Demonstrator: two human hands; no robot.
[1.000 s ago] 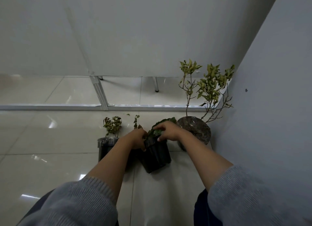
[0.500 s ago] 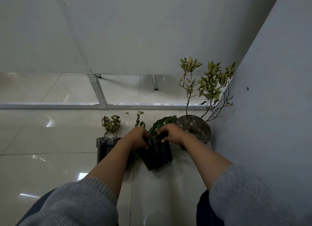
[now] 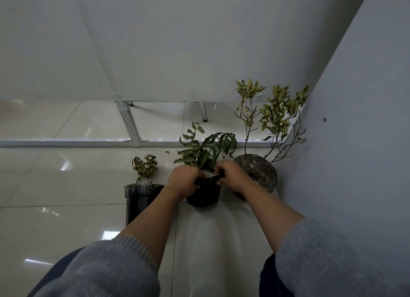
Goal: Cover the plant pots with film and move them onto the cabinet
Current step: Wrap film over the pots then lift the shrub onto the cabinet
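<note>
A small black pot [image 3: 205, 194] with a dark green fern [image 3: 207, 149] stands upright on the tiled floor in the middle. My left hand [image 3: 184, 180] grips its rim on the left and my right hand [image 3: 234, 178] grips the rim on the right. Left of it stands a taller black pot [image 3: 138, 202] with a wilted little plant, shiny film around its top. To the right, against the wall, a round pot [image 3: 258, 173] covered in film holds a tall yellow-green shrub [image 3: 274, 113].
A grey wall [image 3: 355, 141] runs along the right side. A white partition [image 3: 177, 52] with metal legs and a floor rail [image 3: 66, 143] closes the back. Glossy floor tiles [image 3: 55, 185] spread to the left.
The fern pot was tilted toward me and now stands upright, its fronds risen into view. Both hands stayed on its rim.
</note>
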